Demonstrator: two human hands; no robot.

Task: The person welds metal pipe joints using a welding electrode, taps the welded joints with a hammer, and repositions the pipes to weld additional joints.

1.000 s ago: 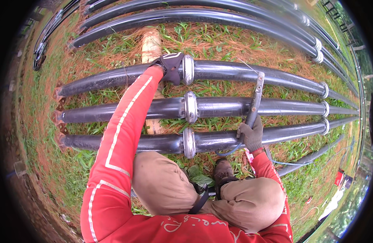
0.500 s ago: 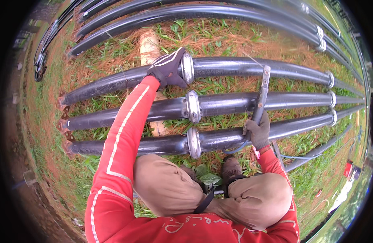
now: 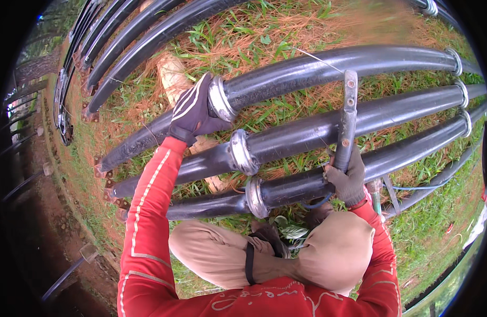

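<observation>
My left hand (image 3: 193, 110), in a dark glove with white stripes, is wrapped over the farthest of three black pipes (image 3: 328, 67) in front of me. Its fingers and thumb straddle the pipe and press against a silver ring (image 3: 221, 99) around it. My right hand (image 3: 349, 177), in a grey glove, is closed around the handle of a welding electrode holder (image 3: 346, 124). The tool stands up across the middle pipe (image 3: 301, 140), with a thin rod (image 3: 317, 59) slanting from its tip toward the far pipe. Beside the right hand, a blue cable (image 3: 320, 203) curves by the nearest pipe (image 3: 291, 190).
Similar silver rings circle the middle pipe (image 3: 243, 152) and nearest pipe (image 3: 256, 197). A pale log (image 3: 172, 76) passes beneath the pipes. More black pipes (image 3: 148, 45) lie at the far left. Grass and dry pine needles cover the ground. My bent knees are close to the nearest pipe.
My view has turned, so the pipes now slant up to the right. The electrode holder stands more upright in my right hand. My left hand stays at the far pipe's ring.
</observation>
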